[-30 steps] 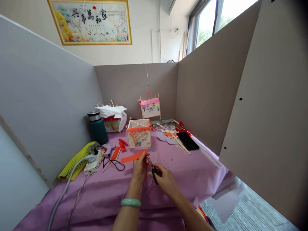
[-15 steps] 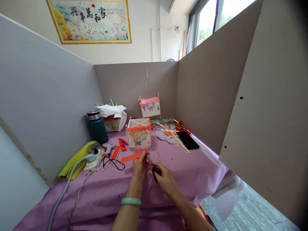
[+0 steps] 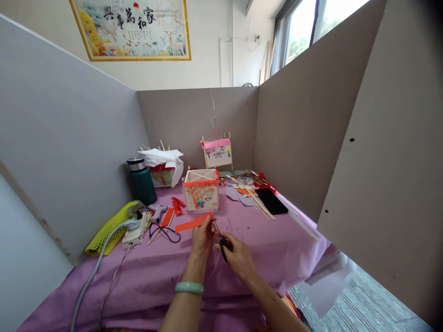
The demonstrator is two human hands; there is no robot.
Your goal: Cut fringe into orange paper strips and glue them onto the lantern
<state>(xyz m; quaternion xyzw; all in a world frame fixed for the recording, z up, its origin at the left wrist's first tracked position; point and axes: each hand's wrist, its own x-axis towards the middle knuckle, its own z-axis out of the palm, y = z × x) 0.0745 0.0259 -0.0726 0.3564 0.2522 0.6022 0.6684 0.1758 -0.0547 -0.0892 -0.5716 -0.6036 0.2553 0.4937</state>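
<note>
An orange paper strip (image 3: 188, 225) is pinched in my left hand (image 3: 203, 236), stretching out to the left above the purple cloth. My right hand (image 3: 237, 256) is closed on black-handled scissors (image 3: 224, 246), whose blades point up and left to the strip's right end. Whether the blades are apart or together is too small to tell. Just beyond my hands stands a square paper lantern (image 3: 201, 192) with a wooden stick frame, an orange fringe and a drawn tree. Red paper pieces (image 3: 177, 205) lie to its left.
A teal bottle (image 3: 141, 182), a power strip (image 3: 134, 233) with cables and a glue gun (image 3: 158, 213) are at the left. A phone (image 3: 272, 201) and wooden sticks (image 3: 259, 206) lie right. Another lantern (image 3: 218, 153) hangs behind. Grey panels (image 3: 197, 110) enclose the table.
The view has shifted very slightly. Both hands keep their hold on the strip and the scissors, with almost no visible movement.
</note>
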